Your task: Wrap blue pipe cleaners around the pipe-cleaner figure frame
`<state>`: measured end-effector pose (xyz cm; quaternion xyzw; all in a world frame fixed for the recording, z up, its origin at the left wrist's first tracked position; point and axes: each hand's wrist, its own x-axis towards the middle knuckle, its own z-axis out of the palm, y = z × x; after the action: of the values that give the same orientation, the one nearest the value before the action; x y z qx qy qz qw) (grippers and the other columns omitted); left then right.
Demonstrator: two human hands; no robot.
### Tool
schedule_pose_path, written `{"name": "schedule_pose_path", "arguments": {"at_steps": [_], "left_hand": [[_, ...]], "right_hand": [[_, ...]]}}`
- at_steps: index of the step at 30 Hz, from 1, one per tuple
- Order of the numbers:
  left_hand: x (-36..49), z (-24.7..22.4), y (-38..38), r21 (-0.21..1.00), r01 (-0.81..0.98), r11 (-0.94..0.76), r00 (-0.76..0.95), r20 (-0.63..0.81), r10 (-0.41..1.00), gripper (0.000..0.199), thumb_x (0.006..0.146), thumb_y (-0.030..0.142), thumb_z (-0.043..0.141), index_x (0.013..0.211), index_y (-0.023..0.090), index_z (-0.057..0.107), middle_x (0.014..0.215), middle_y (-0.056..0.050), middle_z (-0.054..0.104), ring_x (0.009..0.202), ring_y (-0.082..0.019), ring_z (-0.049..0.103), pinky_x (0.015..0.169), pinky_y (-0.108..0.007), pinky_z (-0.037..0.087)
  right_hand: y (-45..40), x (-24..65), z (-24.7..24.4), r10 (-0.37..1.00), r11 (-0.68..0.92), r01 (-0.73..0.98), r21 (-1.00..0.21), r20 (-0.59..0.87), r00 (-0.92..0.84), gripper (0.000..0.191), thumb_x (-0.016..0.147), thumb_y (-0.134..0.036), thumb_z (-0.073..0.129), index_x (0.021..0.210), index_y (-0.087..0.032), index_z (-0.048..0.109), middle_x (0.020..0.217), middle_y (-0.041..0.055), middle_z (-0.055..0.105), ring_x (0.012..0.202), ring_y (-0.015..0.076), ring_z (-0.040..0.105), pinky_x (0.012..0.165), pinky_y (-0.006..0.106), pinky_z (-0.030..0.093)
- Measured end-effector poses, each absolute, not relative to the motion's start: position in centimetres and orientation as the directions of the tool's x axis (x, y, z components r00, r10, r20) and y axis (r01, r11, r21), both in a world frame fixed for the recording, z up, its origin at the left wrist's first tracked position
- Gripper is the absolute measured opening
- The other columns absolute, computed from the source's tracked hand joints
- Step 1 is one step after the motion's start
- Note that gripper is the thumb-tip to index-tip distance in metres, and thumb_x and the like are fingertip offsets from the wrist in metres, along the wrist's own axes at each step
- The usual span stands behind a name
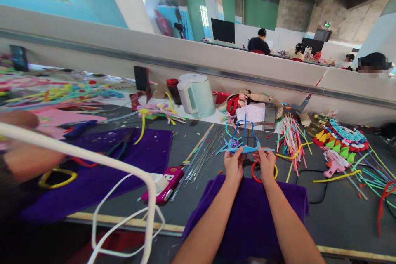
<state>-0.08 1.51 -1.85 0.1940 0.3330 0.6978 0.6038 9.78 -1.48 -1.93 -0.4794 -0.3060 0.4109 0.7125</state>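
Near the centre of the frame, just right of the middle, the left hand (234,167) and the right hand (266,165) hold a light-blue craft piece (244,149) from its two sides, above the near part of the dark desk (346,218). The grip of each is closed, thumb and fingers pinching the piece; darker blue stems (245,132) rise from it in bent loops. Below the hands, a purple cloth (253,218) lies at the lower centre, and red and yellow rings (256,174) show by the right hand. Left of the hands are thin silvery stems (202,156) and a magenta device (173,179). A pale kettle (202,97) stands beyond. To the right are a bundle of pink and green stems (292,138), a pink tool (335,164) and a multicoloured ornament (346,138). Another person's blurred arm (34,159) reaches in at the left edge.
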Motion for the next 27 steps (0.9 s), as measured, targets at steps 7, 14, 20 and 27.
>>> {"name": "schedule_pose_path", "arguments": {"at_steps": [7, 14, 20, 27], "left_hand": [[0.6, -0.8, 0.9, 0.697, -0.713, -0.078, -0.153, -0.047, 0.987, 0.033, 0.053, 0.020, 0.082, 0.074, 0.016, 0.057, 0.072, 0.002, 0.065, 0.082, -0.022, 0.068, 0.077, -0.036, 0.051], [0.9, -0.5, 0.0, 0.784, -0.602, -0.153, -0.152, 0.075, 0.985, 0.026, 0.056, 0.018, 0.081, 0.070, 0.015, 0.060, 0.088, -0.002, 0.068, 0.080, -0.017, 0.066, 0.073, -0.029, 0.050], [0.6, -0.7, 0.5, 0.709, -0.703, 0.057, -0.020, -0.100, 0.995, 0.027, 0.052, 0.015, 0.082, 0.070, 0.014, 0.062, 0.080, -0.004, 0.070, 0.070, -0.016, 0.065, 0.069, -0.030, 0.053], [0.4, -0.5, 0.4, 0.614, -0.766, 0.187, 0.127, -0.140, 0.982, 0.031, 0.055, 0.010, 0.080, 0.077, 0.015, 0.059, 0.074, -0.001, 0.070, 0.068, -0.015, 0.067, 0.070, -0.028, 0.056]], "right_hand": [[-1.6, 10.7, -1.1, 0.879, 0.177, -0.405, -0.897, -0.041, 0.476, 0.030, 0.069, -0.042, 0.067, 0.080, -0.017, 0.056, 0.067, 0.0018, 0.065, 0.060, 0.0142, 0.063, 0.044, 0.020, 0.048], [-1.5, 11.4, -1.0, 0.879, 0.211, -0.484, -0.850, -0.052, 0.473, 0.030, 0.064, -0.036, 0.073, 0.078, -0.018, 0.054, 0.063, -0.0028, 0.060, 0.057, 0.0105, 0.059, 0.046, 0.018, 0.046], [-1.5, 11.8, -0.7, 0.846, 0.292, -0.408, -0.865, 0.035, 0.532, 0.028, 0.066, -0.035, 0.072, 0.076, -0.017, 0.053, 0.063, -0.0024, 0.059, 0.055, 0.0106, 0.057, 0.046, 0.019, 0.045], [-1.9, 11.7, 0.2, 0.849, 0.377, -0.340, -0.862, 0.175, 0.499, 0.025, 0.070, -0.035, 0.070, 0.076, -0.018, 0.052, 0.061, -0.0051, 0.056, 0.048, 0.0069, 0.049, 0.045, 0.019, 0.040]]}}
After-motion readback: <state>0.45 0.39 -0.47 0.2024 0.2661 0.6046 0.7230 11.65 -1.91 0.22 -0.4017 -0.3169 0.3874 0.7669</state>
